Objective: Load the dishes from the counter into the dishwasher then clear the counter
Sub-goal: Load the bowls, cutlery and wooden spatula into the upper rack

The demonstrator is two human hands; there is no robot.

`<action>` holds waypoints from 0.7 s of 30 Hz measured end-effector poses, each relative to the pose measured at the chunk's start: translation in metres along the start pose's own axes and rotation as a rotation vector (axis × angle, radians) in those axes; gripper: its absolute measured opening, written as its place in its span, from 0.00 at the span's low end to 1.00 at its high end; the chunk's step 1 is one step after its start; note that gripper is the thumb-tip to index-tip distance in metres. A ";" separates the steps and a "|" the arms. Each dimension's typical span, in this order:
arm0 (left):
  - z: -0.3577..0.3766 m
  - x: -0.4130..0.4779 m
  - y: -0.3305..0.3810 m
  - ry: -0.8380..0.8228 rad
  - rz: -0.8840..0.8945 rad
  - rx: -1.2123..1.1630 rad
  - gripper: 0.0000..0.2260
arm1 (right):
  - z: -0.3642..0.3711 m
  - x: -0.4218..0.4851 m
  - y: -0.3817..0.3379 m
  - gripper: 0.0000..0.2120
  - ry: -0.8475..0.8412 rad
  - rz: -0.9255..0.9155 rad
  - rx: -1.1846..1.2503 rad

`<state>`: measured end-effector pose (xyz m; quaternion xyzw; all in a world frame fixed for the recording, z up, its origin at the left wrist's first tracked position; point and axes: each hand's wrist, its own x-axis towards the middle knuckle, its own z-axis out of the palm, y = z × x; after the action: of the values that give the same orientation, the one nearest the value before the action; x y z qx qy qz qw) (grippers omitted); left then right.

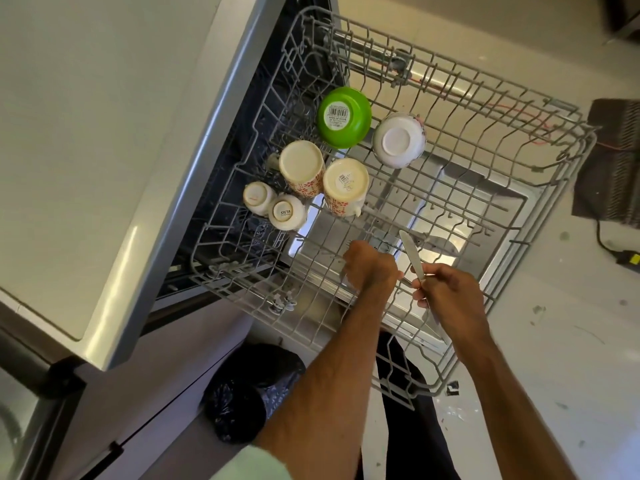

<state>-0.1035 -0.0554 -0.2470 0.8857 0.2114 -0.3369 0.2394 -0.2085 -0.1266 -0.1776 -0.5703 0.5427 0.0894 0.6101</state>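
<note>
Lower centre, over the rack's (485, 140) bare near half, our right hand (446, 292) grips a knife (410, 251). Our left hand (372, 268) curls beside it, and we cannot tell around what. Cups (301, 168) crowd the rack's upper left.

"SISTA" on small white cup (286, 212) base, barcode labels seemingly unreadable

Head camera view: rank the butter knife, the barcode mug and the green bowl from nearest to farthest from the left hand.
1. The butter knife, just right of the left hand, held by the right hand.
2. The barcode mug, upside down, straight beyond the hand.
3. The green bowl, upside down, farther back behind that mug.
</note>
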 end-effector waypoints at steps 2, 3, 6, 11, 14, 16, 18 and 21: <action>-0.007 -0.006 -0.006 0.062 0.243 0.261 0.09 | -0.001 0.003 0.000 0.12 0.009 -0.008 -0.027; -0.010 -0.007 -0.013 0.075 0.381 0.388 0.07 | -0.001 0.004 0.000 0.12 0.012 -0.012 -0.034; -0.021 0.003 -0.032 0.005 0.777 0.597 0.10 | -0.003 0.009 0.001 0.11 0.012 -0.029 -0.058; -0.024 0.021 -0.045 -0.226 1.139 0.822 0.17 | -0.008 0.016 0.007 0.12 0.017 -0.017 -0.076; -0.025 0.023 -0.051 -0.200 1.203 0.913 0.18 | -0.009 0.017 0.008 0.12 0.030 -0.023 -0.102; -0.024 0.024 -0.052 -0.176 1.211 0.925 0.18 | -0.008 0.018 0.008 0.12 0.036 -0.024 -0.116; -0.023 0.023 -0.053 -0.164 1.204 0.927 0.18 | -0.007 0.018 0.008 0.12 0.040 -0.033 -0.151; -0.022 0.021 -0.054 -0.167 1.172 0.954 0.19 | -0.003 0.023 0.008 0.12 0.025 -0.063 -0.216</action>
<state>-0.1074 0.0049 -0.2621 0.8321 -0.4811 -0.2754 -0.0144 -0.2073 -0.1380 -0.1992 -0.6504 0.5194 0.1211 0.5408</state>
